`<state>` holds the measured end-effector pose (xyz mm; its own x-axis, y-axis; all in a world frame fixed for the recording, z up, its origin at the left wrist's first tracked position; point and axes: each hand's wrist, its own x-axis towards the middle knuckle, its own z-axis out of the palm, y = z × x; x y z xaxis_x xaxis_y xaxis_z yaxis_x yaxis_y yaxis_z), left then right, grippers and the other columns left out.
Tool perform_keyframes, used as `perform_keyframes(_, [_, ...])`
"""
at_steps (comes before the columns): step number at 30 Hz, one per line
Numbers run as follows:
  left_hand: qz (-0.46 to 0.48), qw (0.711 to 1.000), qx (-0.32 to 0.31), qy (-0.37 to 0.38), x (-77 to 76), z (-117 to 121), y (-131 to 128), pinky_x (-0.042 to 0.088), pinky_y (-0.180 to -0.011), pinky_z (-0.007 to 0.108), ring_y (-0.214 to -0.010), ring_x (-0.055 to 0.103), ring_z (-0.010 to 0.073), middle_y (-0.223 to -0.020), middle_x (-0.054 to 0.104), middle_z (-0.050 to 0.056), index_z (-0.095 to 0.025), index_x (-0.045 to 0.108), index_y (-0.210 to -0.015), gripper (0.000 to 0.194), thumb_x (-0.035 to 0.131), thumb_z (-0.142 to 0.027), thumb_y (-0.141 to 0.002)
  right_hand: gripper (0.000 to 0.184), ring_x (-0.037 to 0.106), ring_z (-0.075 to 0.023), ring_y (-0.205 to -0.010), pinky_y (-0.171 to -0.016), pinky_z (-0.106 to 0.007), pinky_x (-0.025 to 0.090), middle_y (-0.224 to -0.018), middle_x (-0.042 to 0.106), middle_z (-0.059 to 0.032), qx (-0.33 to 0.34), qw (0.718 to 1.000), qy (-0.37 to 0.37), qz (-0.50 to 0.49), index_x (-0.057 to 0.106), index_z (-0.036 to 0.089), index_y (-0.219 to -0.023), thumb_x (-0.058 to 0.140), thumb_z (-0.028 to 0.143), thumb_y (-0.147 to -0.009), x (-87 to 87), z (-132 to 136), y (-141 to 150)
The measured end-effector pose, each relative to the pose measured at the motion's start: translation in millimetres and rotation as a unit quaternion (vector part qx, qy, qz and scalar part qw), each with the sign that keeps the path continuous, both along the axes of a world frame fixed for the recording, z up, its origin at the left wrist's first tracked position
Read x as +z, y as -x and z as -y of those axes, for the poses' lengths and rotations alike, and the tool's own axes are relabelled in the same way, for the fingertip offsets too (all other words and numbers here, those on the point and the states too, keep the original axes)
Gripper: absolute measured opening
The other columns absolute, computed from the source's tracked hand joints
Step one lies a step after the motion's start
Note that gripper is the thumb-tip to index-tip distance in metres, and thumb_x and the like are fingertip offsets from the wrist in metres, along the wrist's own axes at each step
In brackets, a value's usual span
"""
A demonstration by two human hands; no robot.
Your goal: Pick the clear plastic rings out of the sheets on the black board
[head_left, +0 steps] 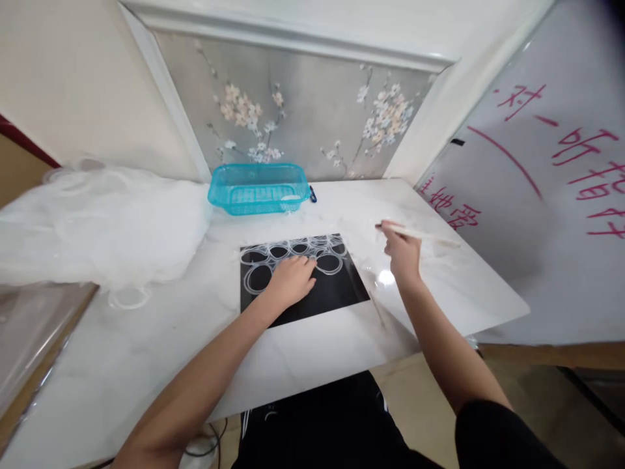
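Observation:
A flat black sheet (336, 296) lies on the white table, with overlapping white rings (329, 264) across its far part. I cannot tell whether they are drawn or laid on. My left hand (291, 280) rests on the middle of the sheet, fingers lying down on it and covering some rings. Right of the sheet and above the tabletop is my right hand (403, 256). Its fingers are closed round a long pale stick (437, 239), a pen or brush, whose dark end points left. Motion blurs this stick a little.
Behind the sheet stands a blue plastic basket (258, 172) with a small dark blue item (313, 194) beside it. White plastic bags (112, 221) are heaped at the left. A whiteboard (547, 260) with red writing borders the table (312, 348) on the right. A floral panel (303, 104) rises behind.

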<state>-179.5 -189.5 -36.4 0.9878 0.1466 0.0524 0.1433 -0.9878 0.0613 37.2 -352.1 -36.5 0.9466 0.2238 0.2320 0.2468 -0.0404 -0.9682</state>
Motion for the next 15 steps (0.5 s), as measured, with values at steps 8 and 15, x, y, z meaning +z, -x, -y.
perform_keyframes(8, [-0.078, 0.990, 0.109, -0.037, 22.1, -74, -66, 0.048, -0.074, 0.034, -0.093, 0.062, 0.0285, -0.102, 0.066, 0.017, -0.011, 0.062, -0.107, 0.040, 0.059, -0.035, -0.076, 0.031, 0.022, 0.0007, -0.037, -0.030, -0.013, 0.018, -0.083, 0.068, 0.0014, 0.119, 0.928, -0.222, -0.273, 0.063, 0.023, -0.086, 0.076, 0.038, -0.063, -24.5, 26, 21])
perform_keyframes(15, [-0.073, 0.995, 0.064, -0.026, 47.3, -62, -122, 0.050, -0.067, 0.034, -0.071, 0.063, 0.0190, -0.075, 0.068, 0.009, -0.012, 0.068, -0.081, 0.023, 0.070, -0.032, -0.070, 0.026, 0.029, -0.0024, -0.040, -0.029, -0.011, 0.018, -0.076, 0.066, 0.0045, 0.198, 0.850, -0.336, -0.353, 0.064, 0.028, -0.084, 0.078, 0.034, -0.064, -17.0, 27, 28])
